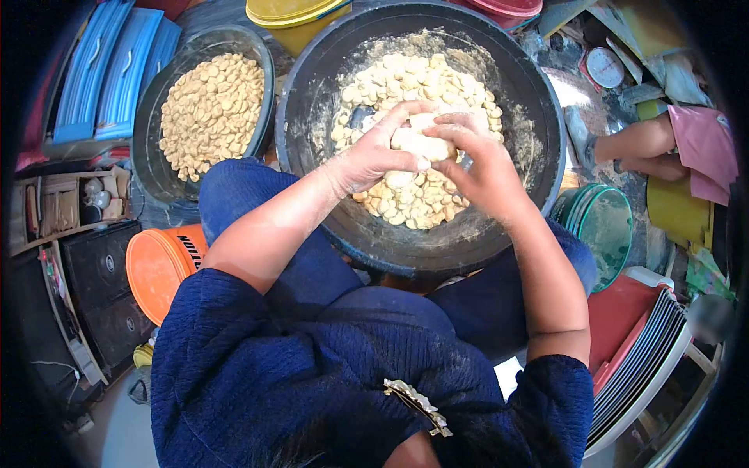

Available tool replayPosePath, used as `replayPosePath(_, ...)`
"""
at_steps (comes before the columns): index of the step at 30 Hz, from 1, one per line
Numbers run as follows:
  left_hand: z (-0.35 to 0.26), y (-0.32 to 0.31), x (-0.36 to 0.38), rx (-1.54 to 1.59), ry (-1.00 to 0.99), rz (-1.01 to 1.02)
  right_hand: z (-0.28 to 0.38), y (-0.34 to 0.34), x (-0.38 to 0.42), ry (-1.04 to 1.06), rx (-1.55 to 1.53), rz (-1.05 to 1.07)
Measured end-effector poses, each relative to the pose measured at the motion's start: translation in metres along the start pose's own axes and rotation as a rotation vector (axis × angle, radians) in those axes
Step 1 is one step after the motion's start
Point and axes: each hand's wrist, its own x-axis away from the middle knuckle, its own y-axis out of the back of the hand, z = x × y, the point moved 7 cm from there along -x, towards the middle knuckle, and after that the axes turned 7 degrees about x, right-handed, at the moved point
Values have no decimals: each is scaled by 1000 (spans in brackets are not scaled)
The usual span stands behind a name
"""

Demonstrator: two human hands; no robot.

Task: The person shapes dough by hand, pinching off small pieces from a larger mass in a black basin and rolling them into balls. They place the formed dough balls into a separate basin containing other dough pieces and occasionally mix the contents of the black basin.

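Fingers [406, 117] of the left hand [378, 152] curl over a pale lump of dough [421, 143]; fingers of the right hand [480, 164] close on it from the other side, so both hands are shut around it. I log the lump as oblong, long axis running roughly left to right in the view, its right end hidden under the right fingers. It sits above the middle of the large black basin [530, 101].

Dough surface: smooth, matte, cream-coloured. Below it lie many small cut dough pieces [413, 199], flattish and irregular, dusted with flour. The basin wall is flour-smeared.

A second black basin [148, 148], to the left, holds more such pieces. An orange bucket [160, 269] lies beside the left knee. At right I see another person's hand [636, 148], green round lids [605, 226], stacked trays [644, 359]. Cluttered floor-level workspace.
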Motion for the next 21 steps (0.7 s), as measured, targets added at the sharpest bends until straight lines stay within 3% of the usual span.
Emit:
replayPosePath(3, 0, 2, -4, -19, 40, 7, -14, 0, 0, -78, -210, 61)
replayPosePath(5, -6, 1, -6, -44, 7, 12, -33, -8, 7, -345, -534, 76)
replayPosePath(7, -10, 3, -6, -66, -25, 16, -26, -5, 5, -311, -443, 73)
replayPosePath(9, -2, 12, -6, -101, 119, -8, -33, 4, 3, -304, -574, -189)
replayPosePath(11, 2, 21, -8, -166, 157, 28, -41, 5, 2, -382, -756, -197)
replayPosePath(13, 7, 21, -6, -232, 194, 65, -41, 30, -1, -372, -917, -424)
replayPosePath(15, 7, 21, -5, -88, 147, -5, -43, 42, 0, -356, -852, -308)
replayPosePath(17, 2, 17, -2, -22, 160, -8, -49, 32, 3, -296, -790, 89)
replayPosePath(19, 0, 16, 2, 48, 174, -11, -25, 30, -4, -99, -526, 34)
replayPosePath(20, -1, 14, 4, 121, 184, 42, -6, 29, -5, 21, -223, 59)
replayPosePath(21, -1, 10, 6, 195, 193, 95, -5, 16, 0, -87, -205, 131)
